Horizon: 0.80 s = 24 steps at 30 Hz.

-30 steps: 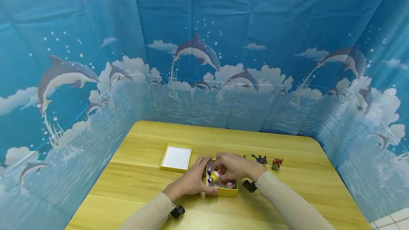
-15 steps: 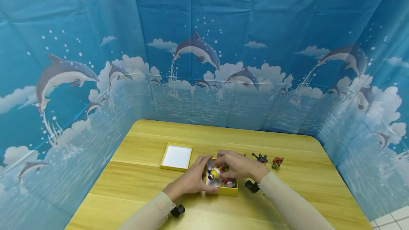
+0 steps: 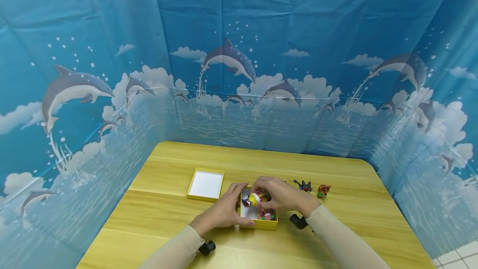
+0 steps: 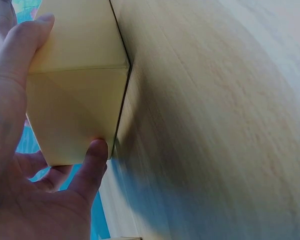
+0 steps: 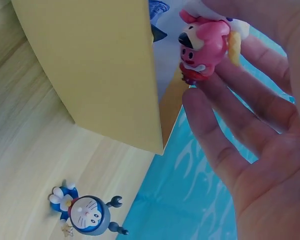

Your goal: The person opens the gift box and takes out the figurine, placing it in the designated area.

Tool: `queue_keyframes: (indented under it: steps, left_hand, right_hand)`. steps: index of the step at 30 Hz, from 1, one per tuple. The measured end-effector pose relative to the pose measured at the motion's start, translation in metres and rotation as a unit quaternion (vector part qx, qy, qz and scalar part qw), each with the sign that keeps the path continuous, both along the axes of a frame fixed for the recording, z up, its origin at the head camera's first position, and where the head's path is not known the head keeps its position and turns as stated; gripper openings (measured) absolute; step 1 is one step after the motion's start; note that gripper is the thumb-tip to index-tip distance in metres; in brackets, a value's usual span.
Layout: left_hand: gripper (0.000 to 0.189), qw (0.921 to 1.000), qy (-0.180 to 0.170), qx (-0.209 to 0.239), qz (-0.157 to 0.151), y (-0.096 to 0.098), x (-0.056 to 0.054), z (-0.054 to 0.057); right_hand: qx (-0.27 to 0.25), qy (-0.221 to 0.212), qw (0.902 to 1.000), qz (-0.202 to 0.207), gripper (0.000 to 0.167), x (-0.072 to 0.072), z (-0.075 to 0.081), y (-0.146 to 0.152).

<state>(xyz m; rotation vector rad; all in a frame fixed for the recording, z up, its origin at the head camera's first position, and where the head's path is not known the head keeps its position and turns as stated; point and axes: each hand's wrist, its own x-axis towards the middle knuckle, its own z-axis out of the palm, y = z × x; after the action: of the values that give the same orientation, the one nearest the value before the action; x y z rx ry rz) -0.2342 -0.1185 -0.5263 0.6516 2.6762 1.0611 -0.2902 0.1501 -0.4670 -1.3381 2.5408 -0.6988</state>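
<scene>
A yellow open box [image 3: 261, 224] with a white inside stands on the table. My left hand [image 3: 225, 210] grips its left end, thumb along the near wall; the left wrist view shows fingertips against the box's outer faces [image 4: 77, 110]. Over the box's inside, my right hand [image 3: 281, 194] pinches a small toy figurine [image 3: 255, 199], yellow and white with a dark end pointing left. In the right wrist view a pink figurine [image 5: 210, 42] with white and yellow parts shows at the fingers. Another pinkish figurine [image 3: 267, 214] lies in the box's near right corner.
A shallow yellow lid [image 3: 203, 198], white inside up, lies left of the box. Right of it stand a dark blue figurine [image 3: 305, 186] and a reddish-brown one [image 3: 323, 190]. The right wrist view shows a blue-and-white cat figurine [image 5: 90, 215] on the table [image 5: 35, 165]. A dolphin-print curtain surrounds the table.
The figurine in my right hand has turned, its dark end swinging from lower left toward the left, and it has shifted slightly up and right. My left hand and the box stay put.
</scene>
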Motion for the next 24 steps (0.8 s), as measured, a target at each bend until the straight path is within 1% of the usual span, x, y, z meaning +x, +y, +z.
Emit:
queue_keyframes:
  steps: [5, 14, 16, 24]
  left_hand:
    - [0.131, 1.0, -0.004, 0.001, 0.003, -0.0003, 0.0004, 0.0008]
    - [0.129, 0.9999, -0.01, 0.0, -0.002, -0.001, 0.0002, 0.0008]
    - [0.129, 0.9999, -0.011, 0.002, -0.001, -0.001, 0.0002, 0.0003]
    - [0.13, 1.0, -0.006, 0.006, 0.002, 0.0, 0.0027, 0.0009]
  right_hand:
    - [-0.011, -0.012, 0.9999, -0.004, 0.033, 0.0019, 0.0011, 0.0002]
    - [-0.024, -0.025, 0.9994, -0.005, 0.034, 0.0044, 0.0007, 0.0007]
    - [-0.029, -0.022, 0.9993, -0.003, 0.034, 0.0048, 0.0006, 0.0008]
    - [-0.052, 0.012, 0.9985, 0.002, 0.035, 0.0069, -0.0003, 0.0033]
